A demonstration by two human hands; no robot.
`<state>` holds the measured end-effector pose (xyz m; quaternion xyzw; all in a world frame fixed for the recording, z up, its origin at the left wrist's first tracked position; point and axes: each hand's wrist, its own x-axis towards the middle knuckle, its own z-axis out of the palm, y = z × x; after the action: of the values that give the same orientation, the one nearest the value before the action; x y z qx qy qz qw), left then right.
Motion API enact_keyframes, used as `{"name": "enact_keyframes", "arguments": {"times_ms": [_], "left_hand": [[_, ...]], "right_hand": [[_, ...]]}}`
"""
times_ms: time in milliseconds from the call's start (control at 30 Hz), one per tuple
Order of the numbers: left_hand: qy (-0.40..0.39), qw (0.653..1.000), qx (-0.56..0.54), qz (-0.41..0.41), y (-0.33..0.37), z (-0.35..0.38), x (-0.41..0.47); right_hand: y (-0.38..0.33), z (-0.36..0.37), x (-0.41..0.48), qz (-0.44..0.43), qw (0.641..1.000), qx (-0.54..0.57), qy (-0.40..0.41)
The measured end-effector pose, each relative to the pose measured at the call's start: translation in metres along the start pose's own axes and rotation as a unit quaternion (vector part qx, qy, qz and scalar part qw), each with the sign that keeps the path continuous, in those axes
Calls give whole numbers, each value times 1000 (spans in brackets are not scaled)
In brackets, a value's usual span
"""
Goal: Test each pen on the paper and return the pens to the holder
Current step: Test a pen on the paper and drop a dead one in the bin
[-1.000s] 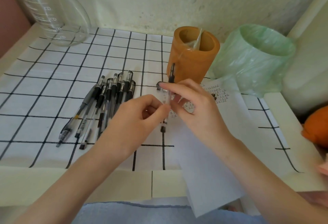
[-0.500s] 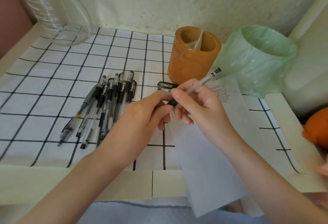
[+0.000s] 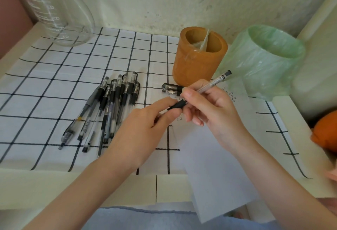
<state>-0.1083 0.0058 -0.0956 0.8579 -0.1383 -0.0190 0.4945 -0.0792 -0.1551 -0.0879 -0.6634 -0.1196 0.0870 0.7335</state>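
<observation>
Gripping one pen (image 3: 206, 88), right hand (image 3: 209, 109) fingers clench it; left hand (image 3: 145, 125) pinches its tip.

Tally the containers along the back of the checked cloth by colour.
Clear glass measuring jug: 1
Orange pen holder: 1
Bin lined with a green bag: 1
Total: 3
</observation>
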Motion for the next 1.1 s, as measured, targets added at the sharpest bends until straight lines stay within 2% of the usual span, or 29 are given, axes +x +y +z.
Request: {"name": "enact_keyframes", "arguments": {"times_ms": [233, 333, 433, 500, 700, 1100], "left_hand": [[-17, 995, 92, -35, -9, -4, -3], [-77, 988, 136, -14, -9, -3, -5], [-131, 972, 196, 9, -7, 1, -7], [-145, 961, 234, 12, -8, 3, -7], [-140, 939, 314, 13, -12, 7, -5], [-128, 938, 321, 17, -16, 11, -4]], "right_hand": [[-7, -20, 2, 15, 992, 45, 118], [-9, -27, 3, 64, 991, 20, 116], [1, -25, 3, 87, 982, -22, 164], [8, -24, 3, 80, 979, -40, 185], [18, -17, 4, 42, 977, -126, 165], [51, -14, 13, -45, 944, -231, 229]]}}
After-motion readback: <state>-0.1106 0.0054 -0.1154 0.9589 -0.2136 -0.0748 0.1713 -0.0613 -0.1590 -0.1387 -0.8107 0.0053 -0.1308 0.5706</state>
